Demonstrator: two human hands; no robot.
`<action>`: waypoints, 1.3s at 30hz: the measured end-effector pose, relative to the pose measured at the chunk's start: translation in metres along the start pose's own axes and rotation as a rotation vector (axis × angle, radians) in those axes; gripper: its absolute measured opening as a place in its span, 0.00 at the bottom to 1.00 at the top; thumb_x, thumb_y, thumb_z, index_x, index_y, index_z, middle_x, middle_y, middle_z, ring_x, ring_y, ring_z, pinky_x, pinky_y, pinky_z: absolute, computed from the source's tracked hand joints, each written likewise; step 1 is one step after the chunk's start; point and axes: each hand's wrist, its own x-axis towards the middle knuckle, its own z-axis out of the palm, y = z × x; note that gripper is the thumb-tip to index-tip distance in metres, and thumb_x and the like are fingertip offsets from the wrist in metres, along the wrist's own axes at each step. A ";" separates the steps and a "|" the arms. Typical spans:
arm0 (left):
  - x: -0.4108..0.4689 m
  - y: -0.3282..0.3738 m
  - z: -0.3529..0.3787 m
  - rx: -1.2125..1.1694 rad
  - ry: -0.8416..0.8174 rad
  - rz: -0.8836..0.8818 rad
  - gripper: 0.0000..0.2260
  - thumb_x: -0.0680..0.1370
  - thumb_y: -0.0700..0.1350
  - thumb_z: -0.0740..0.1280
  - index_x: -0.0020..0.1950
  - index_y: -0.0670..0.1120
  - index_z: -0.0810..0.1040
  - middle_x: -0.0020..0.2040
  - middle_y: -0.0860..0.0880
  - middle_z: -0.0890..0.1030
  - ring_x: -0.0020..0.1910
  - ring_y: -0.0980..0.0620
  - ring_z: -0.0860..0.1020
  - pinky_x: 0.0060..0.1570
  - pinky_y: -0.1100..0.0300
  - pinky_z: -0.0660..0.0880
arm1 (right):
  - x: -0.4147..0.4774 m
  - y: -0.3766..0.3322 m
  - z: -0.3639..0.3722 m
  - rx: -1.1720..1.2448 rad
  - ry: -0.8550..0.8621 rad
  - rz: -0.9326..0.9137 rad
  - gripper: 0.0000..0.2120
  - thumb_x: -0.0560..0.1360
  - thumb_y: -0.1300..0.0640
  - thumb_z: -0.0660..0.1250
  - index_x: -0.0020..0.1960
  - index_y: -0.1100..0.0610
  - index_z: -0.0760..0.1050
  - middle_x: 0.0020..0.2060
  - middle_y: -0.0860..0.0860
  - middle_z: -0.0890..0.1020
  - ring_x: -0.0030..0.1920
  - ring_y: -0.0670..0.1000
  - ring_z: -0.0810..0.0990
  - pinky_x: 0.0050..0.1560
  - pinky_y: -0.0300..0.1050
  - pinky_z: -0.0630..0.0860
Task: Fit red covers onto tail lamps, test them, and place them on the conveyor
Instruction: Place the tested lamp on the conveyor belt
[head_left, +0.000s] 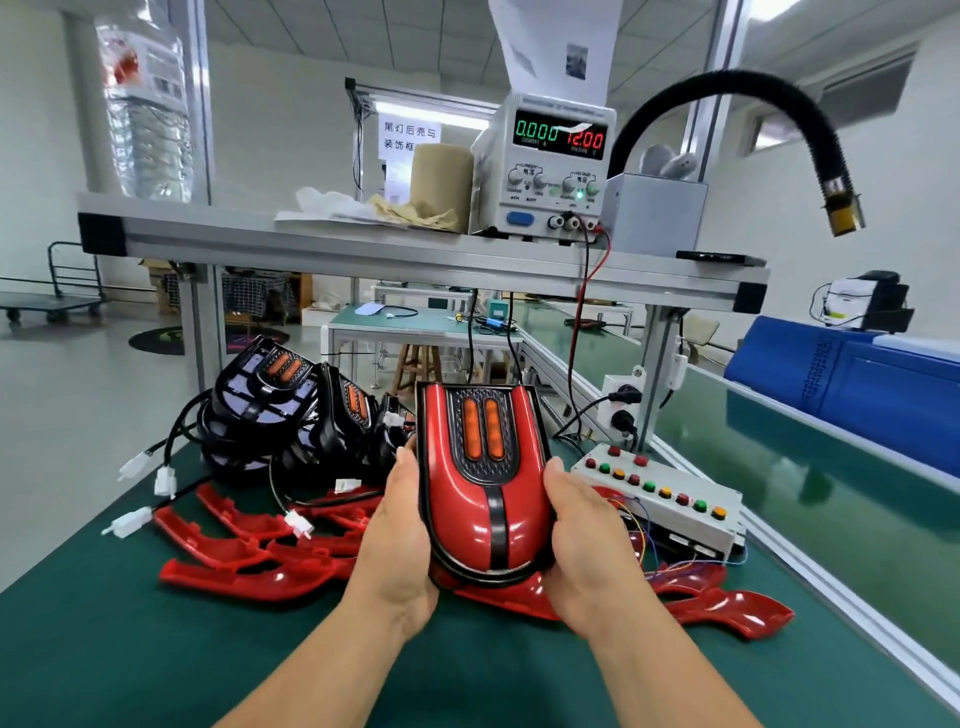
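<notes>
A tail lamp (483, 483) with its red cover on is held upright above the green table, its two orange strips facing me. My left hand (400, 540) grips its left side and my right hand (582, 545) grips its right side. Both thumbs lie on the red front. Behind it to the left is a heap of black uncovered tail lamps (291, 410) with white plug leads. Loose red covers (244, 566) lie on the table under and beside my hands. The green conveyor (810, 467) runs along the right.
A white button box (670, 493) with red, green and yellow buttons sits right of the lamp. On the aluminium shelf (363, 244) above stands a power supply (556, 171) reading 0.000 and 12.00, its red and black leads hanging down. A black hose (779, 109) arches at the upper right.
</notes>
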 end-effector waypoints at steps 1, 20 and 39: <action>-0.001 0.002 0.003 -0.036 -0.007 -0.025 0.27 0.75 0.63 0.58 0.68 0.50 0.75 0.61 0.44 0.82 0.60 0.44 0.81 0.61 0.44 0.76 | -0.004 0.001 -0.002 0.028 -0.017 -0.012 0.18 0.84 0.51 0.55 0.55 0.57 0.81 0.49 0.56 0.86 0.51 0.55 0.85 0.58 0.58 0.78; 0.004 -0.028 0.105 0.280 0.049 -0.099 0.23 0.83 0.55 0.58 0.42 0.40 0.84 0.48 0.38 0.85 0.55 0.35 0.81 0.57 0.40 0.77 | -0.024 -0.021 -0.071 0.624 0.198 -0.137 0.17 0.81 0.52 0.58 0.59 0.59 0.80 0.52 0.60 0.84 0.50 0.58 0.85 0.49 0.56 0.81; 0.051 -0.117 0.280 -0.066 -0.276 -0.547 0.05 0.81 0.41 0.66 0.48 0.41 0.79 0.36 0.45 0.83 0.33 0.51 0.81 0.26 0.63 0.77 | -0.025 -0.128 -0.239 0.543 0.606 -0.283 0.13 0.80 0.56 0.60 0.58 0.64 0.76 0.51 0.63 0.83 0.46 0.60 0.83 0.37 0.53 0.80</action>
